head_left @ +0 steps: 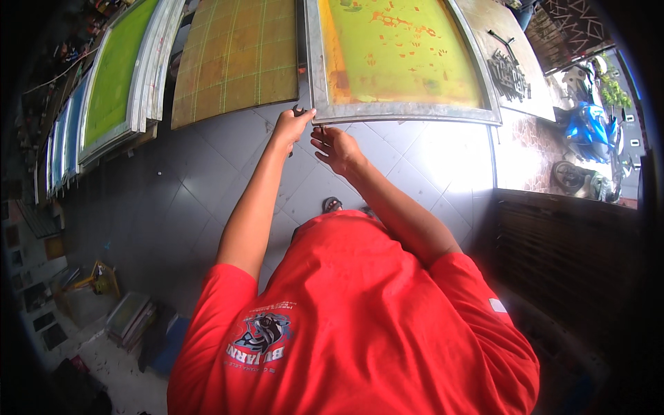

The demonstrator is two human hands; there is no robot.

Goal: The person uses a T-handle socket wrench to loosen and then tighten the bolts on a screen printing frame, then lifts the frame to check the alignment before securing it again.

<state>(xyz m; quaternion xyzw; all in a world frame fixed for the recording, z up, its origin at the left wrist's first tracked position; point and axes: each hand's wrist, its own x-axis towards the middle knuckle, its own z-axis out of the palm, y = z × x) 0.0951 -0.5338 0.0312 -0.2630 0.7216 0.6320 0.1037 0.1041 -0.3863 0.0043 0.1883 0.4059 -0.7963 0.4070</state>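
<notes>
A screen-printing frame (408, 113) with a grey metal rim and yellow-green mesh lies flat in front of me, its near left corner closest to my hands. Wrapped round a dark open-ended wrench (298, 111), my left hand (293, 129) is beside that corner, with its thumb against the rim. Just below the near edge, my right hand (339, 149) has its fingers apart and bent a little. Its fingertips are close to a small dark piece (321, 129) under the rim, perhaps a bolt; I cannot tell whether they touch it.
A brown board with grid lines (238, 62) lies left of the frame. Several green-meshed screens (117, 90) lean further left. To the right are a pale board (532, 100) with dark metal parts (510, 75), a dark slatted panel (553, 242) and a blue motorbike (588, 128).
</notes>
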